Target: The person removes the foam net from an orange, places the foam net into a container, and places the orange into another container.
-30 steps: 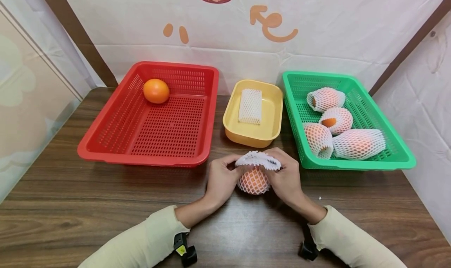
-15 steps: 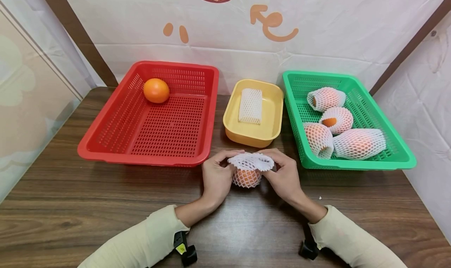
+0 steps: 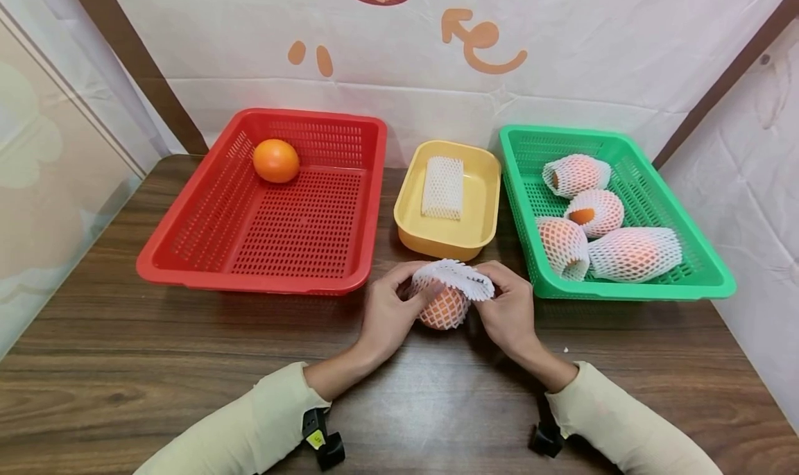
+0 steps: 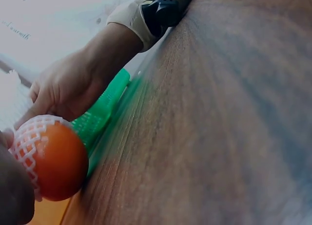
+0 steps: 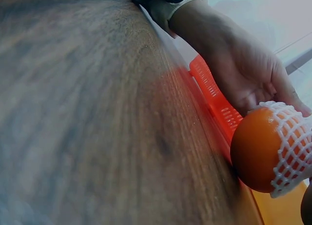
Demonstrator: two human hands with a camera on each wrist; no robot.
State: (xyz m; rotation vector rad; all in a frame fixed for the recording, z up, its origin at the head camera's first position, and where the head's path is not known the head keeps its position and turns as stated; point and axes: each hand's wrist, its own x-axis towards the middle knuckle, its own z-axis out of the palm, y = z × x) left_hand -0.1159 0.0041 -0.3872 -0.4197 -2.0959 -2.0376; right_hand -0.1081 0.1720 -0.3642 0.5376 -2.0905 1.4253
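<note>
In the head view an orange [image 3: 444,313] sits on the table between my hands, with a white foam net sleeve [image 3: 454,275] pulled partly over it. My left hand [image 3: 390,315] pinches the sleeve on the left, its thumb lying over the net against the fruit. On the other side my right hand [image 3: 508,308] pinches the sleeve's loose upper edge. Both wrist views show the lower part of the orange [image 4: 66,161] bare and the net [image 5: 292,149] round the rest. Some fingertips are hidden behind the sleeve.
A red basket [image 3: 262,281] at the left holds one bare orange [image 3: 276,161]. Behind my hands stands a yellow tub [image 3: 446,247] with a flat foam sleeve [image 3: 443,187]. The green basket [image 3: 637,292] at the right contains several netted fruits [image 3: 637,254].
Over the last half second the left thumb has come forward over the net, and the left hand has shifted slightly right. The sleeve's upper edge now slopes down to the right.
</note>
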